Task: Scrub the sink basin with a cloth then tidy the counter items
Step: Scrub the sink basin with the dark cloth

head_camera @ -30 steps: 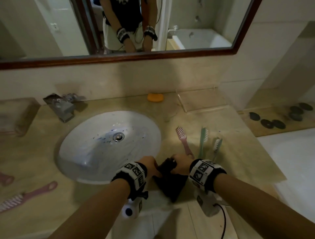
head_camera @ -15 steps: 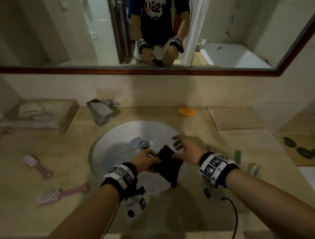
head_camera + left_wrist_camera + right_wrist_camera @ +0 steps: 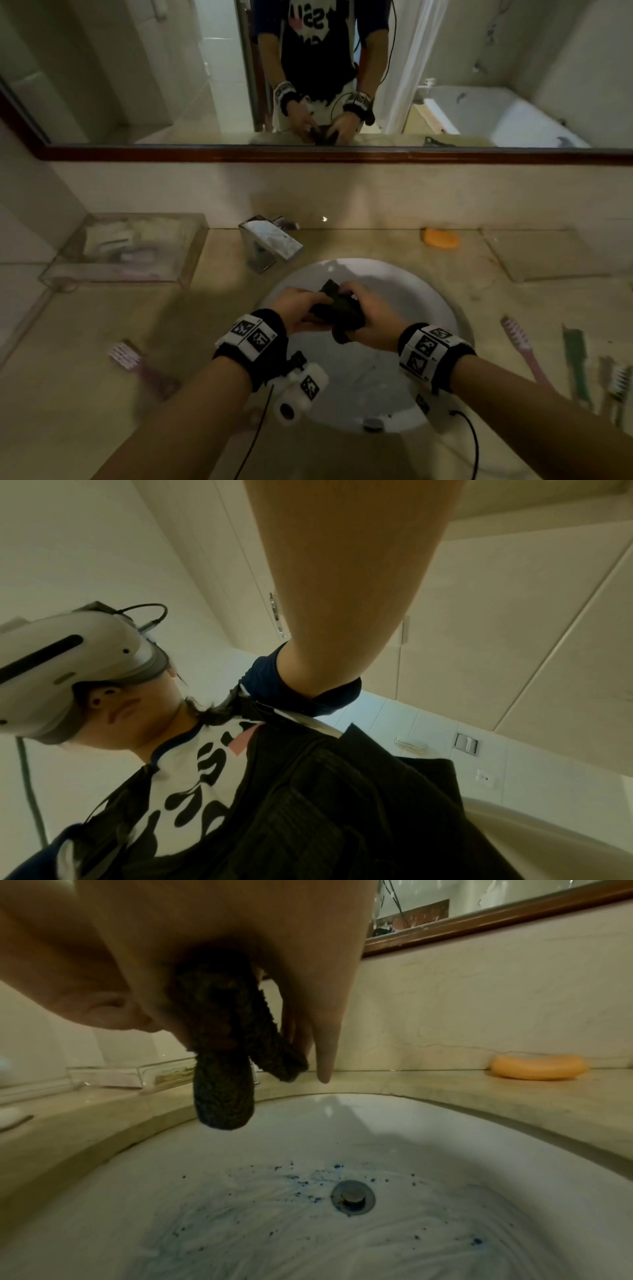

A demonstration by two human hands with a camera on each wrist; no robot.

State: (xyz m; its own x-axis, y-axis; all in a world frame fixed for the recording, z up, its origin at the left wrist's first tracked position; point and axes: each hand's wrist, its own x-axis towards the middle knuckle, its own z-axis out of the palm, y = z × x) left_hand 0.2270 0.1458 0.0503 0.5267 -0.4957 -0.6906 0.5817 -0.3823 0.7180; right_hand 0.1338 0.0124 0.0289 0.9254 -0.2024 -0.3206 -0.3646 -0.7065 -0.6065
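Over the white sink basin (image 3: 435,301) both hands hold a dark cloth (image 3: 339,305) bunched between them. My left hand (image 3: 303,306) grips its left side, and my right hand (image 3: 368,313) has its fingers curled round the right side. In the right wrist view the cloth (image 3: 222,1056) hangs in two rolled folds from the fingers, clear of the basin (image 3: 445,1150). Blue specks and smears lie around the drain (image 3: 352,1196). The left wrist view looks back at the person, with dark fabric (image 3: 342,804) filling its lower part; that hand itself is out of frame.
A chrome faucet (image 3: 270,243) stands behind the basin, an orange soap (image 3: 440,237) at the back right. Toothbrushes, pink (image 3: 524,349) and green (image 3: 579,363), lie right of the sink; a pink brush (image 3: 137,366) lies left. A clear tray (image 3: 126,250) sits at the back left.
Both hands moved from the counter's front edge out over the basin. The right hand, spread half a second ago, now grips the cloth, which is bunched tighter.
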